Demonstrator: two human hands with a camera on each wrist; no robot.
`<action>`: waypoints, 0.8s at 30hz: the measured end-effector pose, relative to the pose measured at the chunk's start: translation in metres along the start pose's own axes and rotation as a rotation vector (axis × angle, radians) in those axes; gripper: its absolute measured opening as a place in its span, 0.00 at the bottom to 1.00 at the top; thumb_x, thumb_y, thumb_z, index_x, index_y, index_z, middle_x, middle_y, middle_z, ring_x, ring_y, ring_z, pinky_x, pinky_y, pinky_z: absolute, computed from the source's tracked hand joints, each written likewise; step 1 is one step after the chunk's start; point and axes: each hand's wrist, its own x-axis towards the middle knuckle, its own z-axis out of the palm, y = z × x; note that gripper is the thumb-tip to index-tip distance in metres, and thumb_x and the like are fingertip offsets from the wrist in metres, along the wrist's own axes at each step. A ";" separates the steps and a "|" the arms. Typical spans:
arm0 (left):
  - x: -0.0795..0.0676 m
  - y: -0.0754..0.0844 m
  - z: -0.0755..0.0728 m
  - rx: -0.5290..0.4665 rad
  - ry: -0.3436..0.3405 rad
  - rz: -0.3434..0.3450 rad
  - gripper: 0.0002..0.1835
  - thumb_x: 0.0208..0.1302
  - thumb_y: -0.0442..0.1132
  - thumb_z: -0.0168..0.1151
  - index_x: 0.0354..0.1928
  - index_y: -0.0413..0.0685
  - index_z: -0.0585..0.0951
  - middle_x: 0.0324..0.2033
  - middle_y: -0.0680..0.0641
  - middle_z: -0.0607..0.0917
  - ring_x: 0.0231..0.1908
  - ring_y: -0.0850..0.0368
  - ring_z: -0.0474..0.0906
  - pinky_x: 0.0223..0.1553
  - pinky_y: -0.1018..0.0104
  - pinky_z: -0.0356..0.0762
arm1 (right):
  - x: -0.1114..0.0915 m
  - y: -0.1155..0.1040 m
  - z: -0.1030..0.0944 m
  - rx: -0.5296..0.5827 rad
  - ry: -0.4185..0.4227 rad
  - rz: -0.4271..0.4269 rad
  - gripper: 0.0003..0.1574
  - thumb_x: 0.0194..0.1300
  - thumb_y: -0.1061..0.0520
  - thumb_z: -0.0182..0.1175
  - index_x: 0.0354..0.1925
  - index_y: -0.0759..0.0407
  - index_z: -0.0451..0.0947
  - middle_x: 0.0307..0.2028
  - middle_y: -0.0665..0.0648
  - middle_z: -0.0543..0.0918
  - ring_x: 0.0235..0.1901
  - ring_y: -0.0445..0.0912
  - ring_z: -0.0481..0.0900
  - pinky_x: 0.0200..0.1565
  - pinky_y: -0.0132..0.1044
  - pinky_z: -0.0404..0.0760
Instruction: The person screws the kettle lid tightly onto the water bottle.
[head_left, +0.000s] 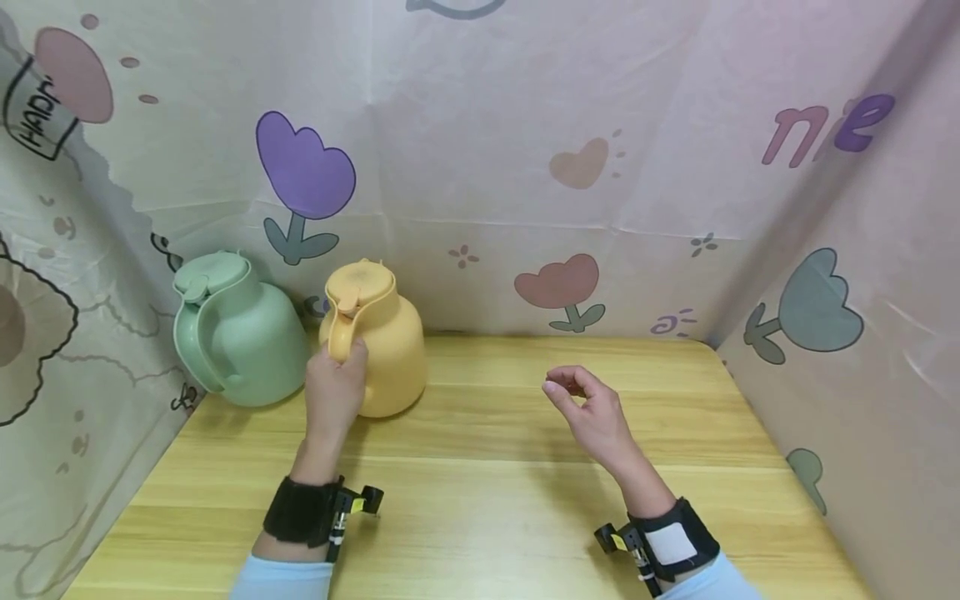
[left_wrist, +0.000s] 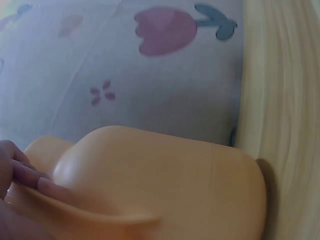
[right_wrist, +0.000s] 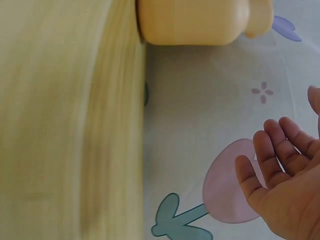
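A yellow thermos jug [head_left: 393, 350] with a lid and side handle stands upright toward the back left of the table. My left hand [head_left: 335, 387] grips its handle, and in the left wrist view the fingers [left_wrist: 52, 190] curl round the handle beside the jug's body [left_wrist: 175, 180]. To the left stands a green thermos jug [head_left: 255, 342] of the same shape, its handle facing me. My right hand [head_left: 592, 412] hovers over the right half of the table with relaxed, slightly bent fingers and holds nothing. The right wrist view shows its palm and fingers [right_wrist: 270, 155].
The light wood table [head_left: 487, 517] runs back to a printed cloth [head_left: 465, 150] with tulips and hearts. That cloth also rises along the left and right sides. Each wrist wears a black strap [head_left: 300, 510] with a small camera.
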 end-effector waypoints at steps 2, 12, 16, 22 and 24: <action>0.008 -0.003 -0.001 -0.007 0.022 0.001 0.18 0.66 0.48 0.54 0.22 0.45 0.70 0.14 0.46 0.70 0.13 0.50 0.65 0.13 0.63 0.63 | -0.002 0.003 0.001 -0.015 -0.004 0.013 0.19 0.67 0.40 0.58 0.48 0.50 0.78 0.41 0.51 0.82 0.44 0.46 0.76 0.48 0.51 0.76; 0.045 -0.019 -0.001 0.005 0.076 0.026 0.18 0.66 0.49 0.53 0.23 0.44 0.72 0.14 0.48 0.71 0.15 0.51 0.68 0.16 0.62 0.66 | -0.006 0.010 0.005 -0.049 -0.063 0.054 0.23 0.67 0.36 0.56 0.48 0.50 0.78 0.41 0.50 0.82 0.44 0.47 0.76 0.47 0.49 0.75; 0.046 -0.021 -0.003 -0.004 -0.010 -0.007 0.21 0.65 0.55 0.56 0.39 0.40 0.75 0.25 0.41 0.78 0.24 0.46 0.76 0.24 0.59 0.74 | -0.007 0.016 0.005 -0.065 -0.076 0.078 0.24 0.66 0.35 0.55 0.48 0.50 0.78 0.42 0.50 0.82 0.45 0.47 0.77 0.48 0.51 0.76; 0.006 -0.016 -0.009 0.056 0.083 0.032 0.33 0.58 0.53 0.66 0.53 0.40 0.61 0.43 0.39 0.69 0.44 0.46 0.68 0.45 0.51 0.68 | -0.011 0.022 0.002 -0.222 -0.147 0.120 0.31 0.66 0.31 0.53 0.53 0.51 0.75 0.51 0.54 0.80 0.53 0.52 0.74 0.52 0.56 0.75; -0.013 -0.016 -0.005 0.093 0.146 0.147 0.24 0.57 0.45 0.67 0.46 0.39 0.67 0.39 0.40 0.71 0.40 0.46 0.69 0.41 0.51 0.68 | -0.012 0.024 0.001 -0.328 -0.155 0.098 0.34 0.66 0.31 0.53 0.57 0.54 0.73 0.55 0.58 0.78 0.56 0.55 0.72 0.56 0.59 0.72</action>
